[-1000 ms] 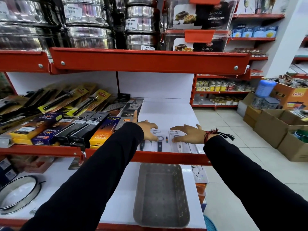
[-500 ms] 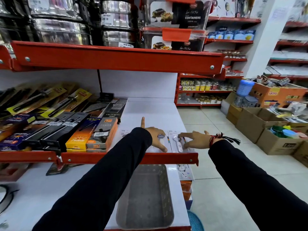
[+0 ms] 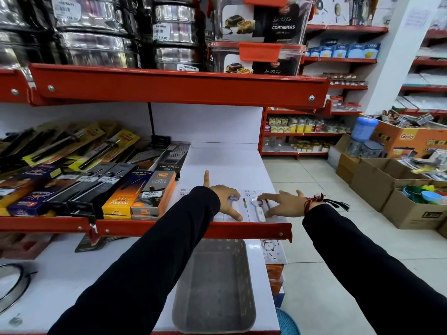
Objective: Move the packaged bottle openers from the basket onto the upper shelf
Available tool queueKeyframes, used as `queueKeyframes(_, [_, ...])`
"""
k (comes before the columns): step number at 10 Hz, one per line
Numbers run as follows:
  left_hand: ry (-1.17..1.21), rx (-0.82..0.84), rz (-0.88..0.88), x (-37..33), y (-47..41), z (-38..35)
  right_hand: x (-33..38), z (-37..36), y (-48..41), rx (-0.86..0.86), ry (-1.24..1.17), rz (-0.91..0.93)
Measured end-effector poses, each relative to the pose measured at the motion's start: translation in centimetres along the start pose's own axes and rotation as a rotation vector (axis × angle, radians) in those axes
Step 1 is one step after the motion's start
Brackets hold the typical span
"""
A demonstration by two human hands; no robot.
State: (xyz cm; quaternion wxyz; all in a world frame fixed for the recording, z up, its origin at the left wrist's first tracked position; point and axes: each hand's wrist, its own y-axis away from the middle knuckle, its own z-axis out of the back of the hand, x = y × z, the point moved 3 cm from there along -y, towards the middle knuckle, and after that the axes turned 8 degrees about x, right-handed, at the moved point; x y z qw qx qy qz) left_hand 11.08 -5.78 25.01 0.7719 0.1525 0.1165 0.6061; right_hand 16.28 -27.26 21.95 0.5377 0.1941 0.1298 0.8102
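My left hand lies flat, fingers spread, on one packaged bottle opener; my right hand rests open on the other packaged bottle opener just beside it. Both packs sit on the upper shelf at twelve o'clock; the basket sits at six.

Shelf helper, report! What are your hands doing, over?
Left hand, right hand flat on bottle opener packs, upper shelf. Grey basket empty. Nothing blocking.

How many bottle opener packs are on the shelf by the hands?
2. One bottle opener pack lies under the left hand; the other pack lies under the right hand. More may be hidden beneath them.
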Motion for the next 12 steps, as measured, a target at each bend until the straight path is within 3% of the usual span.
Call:
queueKeyframes(8, [0.042, -0.008, 0.011, 0.1, 0.6, -1.1, 1.4, -0.6, 1.6, -0.067, -0.01, -0.008])
queueKeyframes(10, [0.069, -0.09, 0.033, 0.3, 3.0, -0.8, 3.3, 0.5, 3.7, -0.295, -0.044, 0.084])
queueKeyframes(11, [0.269, -0.446, -0.057, 0.3, 6.5, 1.7, 5.9, 2.4, 7.2, -0.68, -0.119, 0.34])
queueKeyframes(12, [0.325, -0.777, -0.1, 0.6, 9.0, 3.3, 7.5, 3.4, 9.4, -0.945, -0.176, 0.454])
